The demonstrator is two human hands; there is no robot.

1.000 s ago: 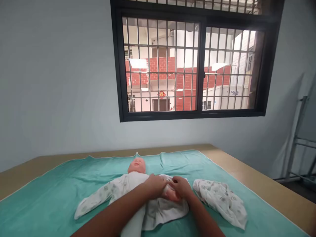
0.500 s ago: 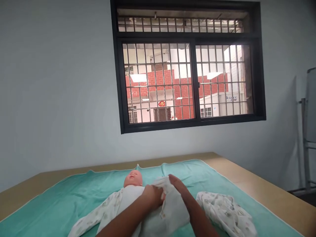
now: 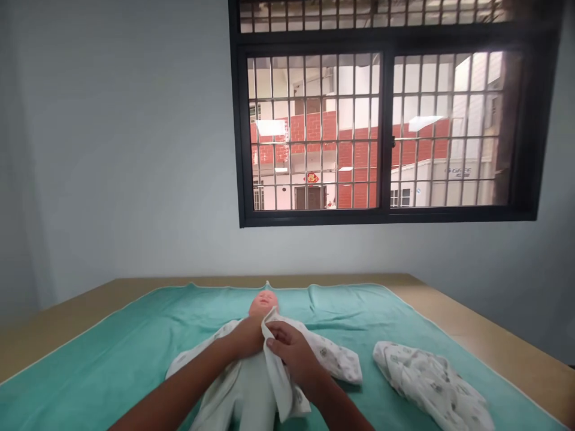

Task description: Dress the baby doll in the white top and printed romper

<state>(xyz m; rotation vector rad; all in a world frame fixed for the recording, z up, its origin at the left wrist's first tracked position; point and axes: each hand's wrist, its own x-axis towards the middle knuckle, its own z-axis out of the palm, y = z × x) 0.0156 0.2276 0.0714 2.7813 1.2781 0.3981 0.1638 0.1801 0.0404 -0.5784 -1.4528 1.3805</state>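
Dim room; bright window point(image 3: 386, 131); pale reflections; hands perhaps slightly blurred.

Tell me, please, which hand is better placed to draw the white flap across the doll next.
Probably right: the right hand has its fingers on the white flap, which partly hides the left hand.

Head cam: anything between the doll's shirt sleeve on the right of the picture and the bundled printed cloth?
Only a bare strip of the teal blanket between sleeve and bundled cloth, in the current head view.
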